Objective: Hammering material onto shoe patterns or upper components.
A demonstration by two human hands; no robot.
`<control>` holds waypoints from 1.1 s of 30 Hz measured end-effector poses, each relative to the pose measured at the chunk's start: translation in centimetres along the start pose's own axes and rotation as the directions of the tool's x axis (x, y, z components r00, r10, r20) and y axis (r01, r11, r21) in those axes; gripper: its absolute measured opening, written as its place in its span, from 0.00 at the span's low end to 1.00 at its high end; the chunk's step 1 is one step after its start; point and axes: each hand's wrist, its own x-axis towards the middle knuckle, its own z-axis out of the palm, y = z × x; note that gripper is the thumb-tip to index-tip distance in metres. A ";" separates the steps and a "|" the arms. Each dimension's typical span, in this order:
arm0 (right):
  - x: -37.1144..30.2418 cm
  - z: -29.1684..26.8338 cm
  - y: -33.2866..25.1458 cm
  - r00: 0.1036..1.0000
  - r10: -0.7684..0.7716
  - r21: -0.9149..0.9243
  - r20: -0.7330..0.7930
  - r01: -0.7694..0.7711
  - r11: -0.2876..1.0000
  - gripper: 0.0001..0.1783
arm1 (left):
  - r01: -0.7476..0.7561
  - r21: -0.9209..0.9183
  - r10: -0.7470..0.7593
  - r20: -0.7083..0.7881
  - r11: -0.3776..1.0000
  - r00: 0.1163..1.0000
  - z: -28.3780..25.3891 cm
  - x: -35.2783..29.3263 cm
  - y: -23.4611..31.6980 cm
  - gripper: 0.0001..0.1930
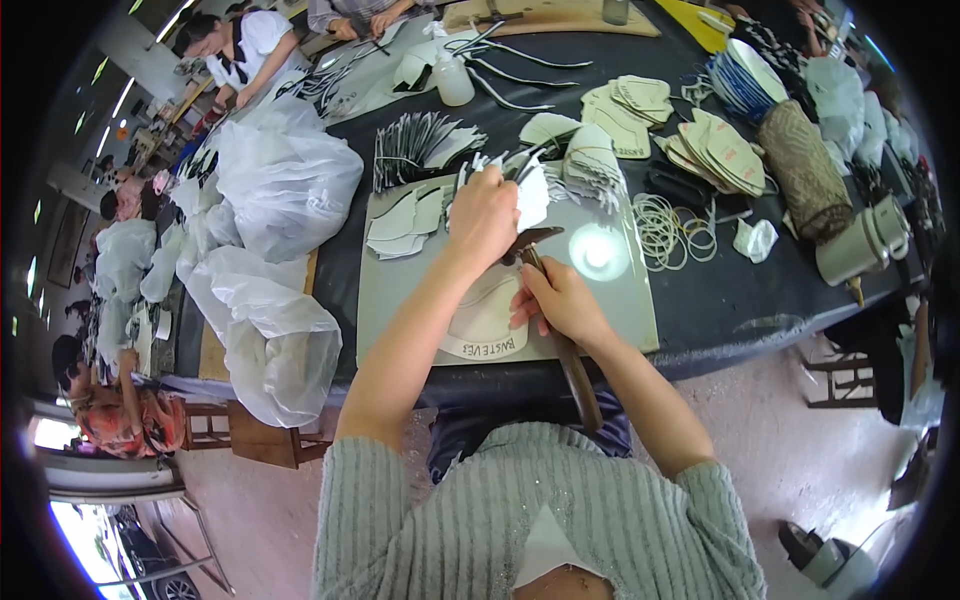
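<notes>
Head cam: R hand (566, 301) grips hammer (574, 375); L hand (485, 216) by white pcs (534, 200).

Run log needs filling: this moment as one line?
left hand: at white flat pieces | right hand: holding brown wooden-handled hammer | cream curved piece: on grey rectangular board

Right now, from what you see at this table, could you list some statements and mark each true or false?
1. The right hand holds a hammer-like tool. True.
2. The left hand grips that tool too. False: it is at the pale pieces instead.
3. Both hands are above the grey board. True.
4. The patterned brown roll lies to the left of the board. False: it lies to the right.
5. A translucent bottle stands beyond the board. True.
</notes>
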 end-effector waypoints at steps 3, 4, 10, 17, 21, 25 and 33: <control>0.2 0.1 -0.1 0.999 -0.031 0.003 -0.031 0.031 1.000 0.17 | -0.022 -0.059 0.020 -0.032 0.998 0.999 0.1 -0.2 -0.5 0.10; 0.2 0.2 -0.1 0.998 -0.044 -0.033 -0.049 0.042 0.999 0.17 | 0.016 -0.084 -0.018 -0.021 0.996 1.000 0.1 -0.1 -0.6 0.12; 0.2 0.6 0.4 0.977 -0.171 -0.178 -0.126 0.147 0.973 0.19 | 0.102 -0.067 -0.097 0.077 0.993 0.992 0.7 1.1 -1.4 0.22; -0.1 1.1 1.5 0.940 -0.266 -0.285 -0.215 0.200 0.938 0.20 | -0.019 -0.027 0.021 0.087 0.999 0.996 0.5 0.6 -0.9 0.15; 0.2 2.0 2.3 0.934 -0.281 -0.296 -0.221 0.210 0.932 0.20 | -0.069 -0.281 0.035 -0.122 0.957 0.992 -0.8 -0.2 -3.0 0.10; 0.0 0.8 1.5 0.946 -0.242 -0.246 -0.216 0.187 0.951 0.18 | 0.061 -0.769 -0.059 0.030 0.637 0.998 -4.4 -1.1 -4.1 0.09; 0.7 0.6 0.5 0.981 -0.135 -0.196 -0.142 0.106 0.975 0.19 | 0.443 -0.702 -0.140 0.447 0.558 0.884 -3.3 -13.6 -3.3 0.08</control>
